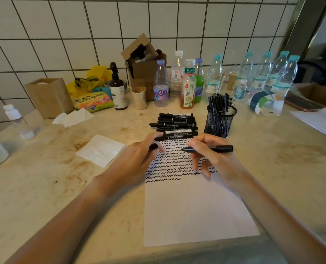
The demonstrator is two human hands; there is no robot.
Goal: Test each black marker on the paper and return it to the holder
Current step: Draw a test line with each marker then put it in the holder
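A white paper [194,210] lies on the counter, its upper half covered in rows of black squiggles. My right hand [213,157] holds an uncapped black marker [210,149] level above the squiggles, tip pointing left. My left hand [139,155] pinches the marker's black cap [153,146] a short way from the tip. Several capped black markers [174,123] lie piled beyond the paper's top edge. To their right stands a black mesh holder [220,121] with several markers upright in it.
A folded white napkin [101,149] lies left of the paper. Bottles [161,84], a brown pump bottle [118,90], a cream cup [139,98] and cardboard boxes [143,60] line the tiled wall. More white sheets [320,121] lie at far right.
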